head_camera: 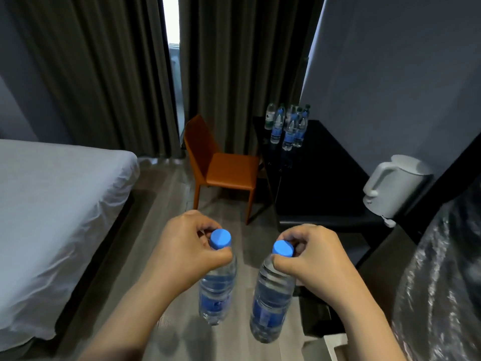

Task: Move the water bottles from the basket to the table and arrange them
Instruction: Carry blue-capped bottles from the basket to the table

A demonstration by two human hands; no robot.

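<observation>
Bottles: left bottle [217, 290], right bottle [273, 295]; clear, blue-capped, hanging upright, caps up.
Hands: left hand [187, 246], right hand [317, 256]; each grips a neck.

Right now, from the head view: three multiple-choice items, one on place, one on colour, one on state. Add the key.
1. Where on the black table does the group of bottles stand?
A. far end
B. near end, touching the kettle
C. middle

2. What colour are the caps on the bottles in hand?
A. white
B. blue
C. green

3. The hands are:
A. both empty
B. only one holding a bottle
C. each gripping a bottle at its neck

Key:
1 A: the group stands at the far end, while the kettle sits apart at the near end.
2 B: both caps are plainly blue.
3 C: the left hand grips the left bottle and the right hand grips the right bottle, fingers curled just under the caps.
</observation>
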